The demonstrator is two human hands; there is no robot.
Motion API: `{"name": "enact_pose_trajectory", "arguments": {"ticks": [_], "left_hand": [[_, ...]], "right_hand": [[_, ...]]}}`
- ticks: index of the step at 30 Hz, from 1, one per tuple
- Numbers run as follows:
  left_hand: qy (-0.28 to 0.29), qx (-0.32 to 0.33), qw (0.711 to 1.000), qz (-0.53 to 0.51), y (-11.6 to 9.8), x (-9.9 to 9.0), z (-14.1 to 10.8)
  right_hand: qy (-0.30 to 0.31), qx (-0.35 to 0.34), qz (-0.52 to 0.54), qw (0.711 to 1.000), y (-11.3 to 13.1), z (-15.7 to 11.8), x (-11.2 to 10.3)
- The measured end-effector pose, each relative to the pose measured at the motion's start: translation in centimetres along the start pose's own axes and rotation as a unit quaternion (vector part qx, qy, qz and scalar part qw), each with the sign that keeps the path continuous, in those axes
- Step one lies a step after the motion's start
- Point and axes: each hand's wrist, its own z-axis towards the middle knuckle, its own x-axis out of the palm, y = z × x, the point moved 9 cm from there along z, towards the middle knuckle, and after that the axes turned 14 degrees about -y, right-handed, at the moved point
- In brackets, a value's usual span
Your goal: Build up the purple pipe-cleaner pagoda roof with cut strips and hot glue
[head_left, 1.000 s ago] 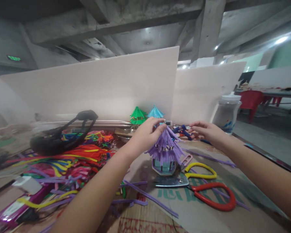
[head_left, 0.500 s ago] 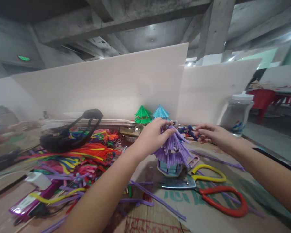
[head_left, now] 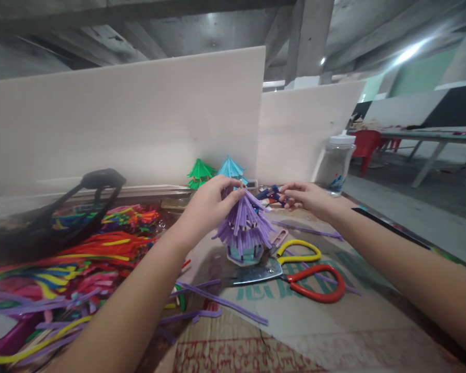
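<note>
My left hand (head_left: 213, 204) pinches the peak of a small purple pavilion model (head_left: 245, 228), whose two-tier roof is made of fuzzy pipe cleaners. The model stands upright on a pale octagonal base with light blue walls. My right hand (head_left: 305, 198) is raised to the right of it, fingers apart and slightly bent. Just beside those fingertips is a dark blue tool (head_left: 270, 192), partly hidden, its kind unclear; I cannot tell whether they touch it. Scissors (head_left: 260, 273) with one yellow and one red handle lie in front of the model.
Green (head_left: 200, 171) and light blue (head_left: 230, 167) pipe-cleaner roofs stand behind. Bundles of coloured pipe cleaners (head_left: 101, 243) and a black strapped object (head_left: 97, 181) fill the left. Loose purple strips (head_left: 233, 305) lie in front. A clear bottle (head_left: 336, 163) stands right, before white boards (head_left: 159, 119).
The view has swung right, so everything sits further left in the picture. Both hands keep nearly the same places relative to the purple model and the blue tool.
</note>
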Motion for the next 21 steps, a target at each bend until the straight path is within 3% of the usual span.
{"name": "enact_pose_trajectory", "arguments": {"ticks": [10, 16, 21], "left_hand": [[-0.029, -0.014, 0.999, -0.014, -0.4, -0.8, 0.2], [-0.053, -0.062, 0.997, -0.007, 0.6, -2.6, 0.6], [-0.014, -0.073, 0.997, 0.019, 1.1, -2.4, 0.5]], "right_hand": [[-0.024, -0.048, -0.068, 0.996, 1.0, -0.2, -0.8], [-0.067, -0.104, -0.182, 0.976, -0.6, 2.2, -2.7], [-0.076, -0.126, -0.264, 0.953, -2.8, 3.3, -3.1]]}}
